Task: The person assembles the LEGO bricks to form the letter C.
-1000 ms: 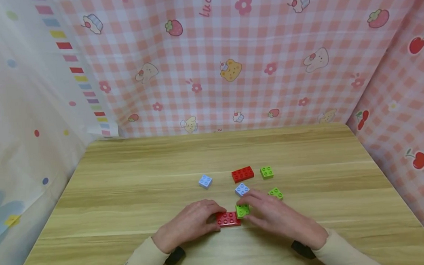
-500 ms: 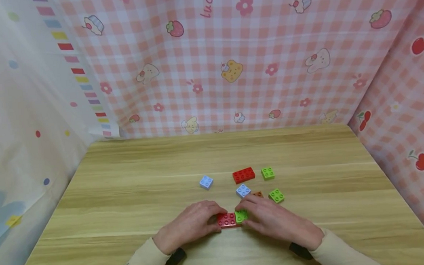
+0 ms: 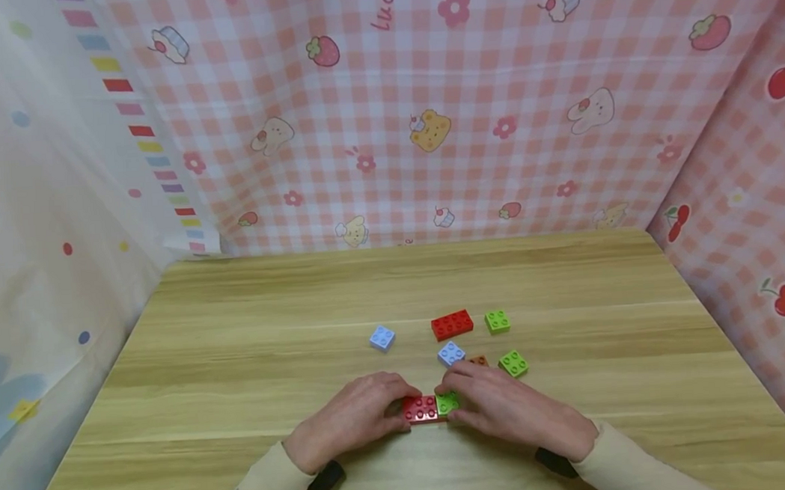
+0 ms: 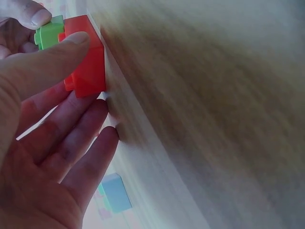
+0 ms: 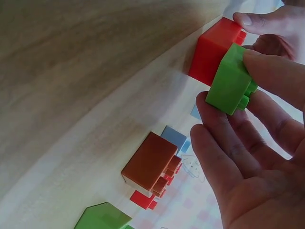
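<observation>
My left hand point(image 3: 355, 411) grips the left end of a red toy building brick point(image 3: 418, 409), thumb on the near side. The brick lies on the table with its studs up. My right hand point(image 3: 520, 406) pinches a small green brick point(image 3: 446, 402) between thumb and fingers. In the right wrist view the green brick point(image 5: 230, 83) sits at stud level over the right end of the red brick point(image 5: 212, 53). Whether it is pressed fully down, I cannot tell. The left wrist view shows my thumb across the red brick point(image 4: 90, 62), with the green brick point(image 4: 51, 33) behind.
Beyond my hands lie a second red brick point(image 3: 452, 324), two light blue bricks point(image 3: 382, 338) and two more green bricks point(image 3: 513, 363). An orange-brown brick point(image 3: 478, 361) is partly hidden behind my right hand. A checked cloth point(image 3: 385, 125) hangs behind the wooden table point(image 3: 267, 297).
My right hand has moved slightly left, bringing the green brick onto the red brick's right end, and the orange-brown brick has come into sight. Over the last half second the hands stay nearly still.
</observation>
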### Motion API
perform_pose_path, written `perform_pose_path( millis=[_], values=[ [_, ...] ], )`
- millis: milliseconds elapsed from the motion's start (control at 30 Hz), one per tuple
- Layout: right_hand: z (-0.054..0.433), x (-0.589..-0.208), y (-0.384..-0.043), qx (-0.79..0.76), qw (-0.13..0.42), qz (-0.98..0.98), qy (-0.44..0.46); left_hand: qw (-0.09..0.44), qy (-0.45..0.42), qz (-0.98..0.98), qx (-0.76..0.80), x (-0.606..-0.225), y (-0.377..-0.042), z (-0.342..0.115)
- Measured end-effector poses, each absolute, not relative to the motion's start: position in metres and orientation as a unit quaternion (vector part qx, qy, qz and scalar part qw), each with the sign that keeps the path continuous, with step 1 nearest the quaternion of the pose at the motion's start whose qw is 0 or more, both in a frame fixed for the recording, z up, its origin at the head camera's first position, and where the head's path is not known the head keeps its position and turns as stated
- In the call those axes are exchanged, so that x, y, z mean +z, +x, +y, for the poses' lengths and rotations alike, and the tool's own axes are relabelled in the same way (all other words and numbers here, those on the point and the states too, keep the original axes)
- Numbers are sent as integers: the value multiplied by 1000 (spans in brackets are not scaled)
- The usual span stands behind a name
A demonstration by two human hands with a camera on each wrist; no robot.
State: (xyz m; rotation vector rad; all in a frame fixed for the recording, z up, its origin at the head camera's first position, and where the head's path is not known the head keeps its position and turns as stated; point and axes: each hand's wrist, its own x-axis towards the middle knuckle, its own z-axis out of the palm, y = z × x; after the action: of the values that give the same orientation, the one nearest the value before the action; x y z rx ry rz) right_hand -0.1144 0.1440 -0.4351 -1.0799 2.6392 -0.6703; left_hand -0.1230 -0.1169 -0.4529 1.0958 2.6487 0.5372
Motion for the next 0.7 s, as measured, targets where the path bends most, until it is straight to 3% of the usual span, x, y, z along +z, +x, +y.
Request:
perform_pose_path(
  millis=[700],
  values=[
    [138,-437,-115,-237,115,904,-336,118,363,905,189,-453,-122,-118]
  ],
)
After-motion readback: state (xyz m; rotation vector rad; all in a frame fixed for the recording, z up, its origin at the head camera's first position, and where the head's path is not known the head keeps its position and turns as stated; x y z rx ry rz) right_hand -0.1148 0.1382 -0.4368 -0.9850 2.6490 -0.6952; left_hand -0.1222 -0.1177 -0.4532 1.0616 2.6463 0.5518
